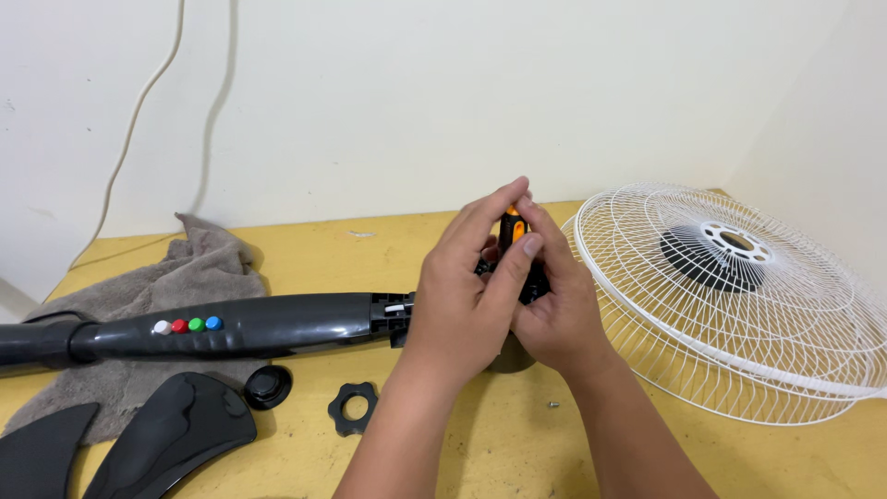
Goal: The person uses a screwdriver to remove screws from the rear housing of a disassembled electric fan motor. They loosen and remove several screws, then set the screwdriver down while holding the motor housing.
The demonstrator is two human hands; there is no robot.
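My left hand (462, 296) and my right hand (559, 310) are clasped together over the end of a dark grey fan neck (268, 325) lying across the yellow table (388, 240). Between the fingers stands a screwdriver with an orange and black handle (511, 225), upright, its tip hidden by my hands. The left fingers wrap its upper handle; the right hand holds the black fan part underneath. The neck carries white, red, green and blue buttons (188, 325).
A white wire fan grille (730, 296) lies at the right. A grey cloth (194, 268) sits under the neck. Black fan blades (166, 434), a round cap (268, 386), a lobed black nut (353, 407) and a tiny screw (553, 404) lie near the front.
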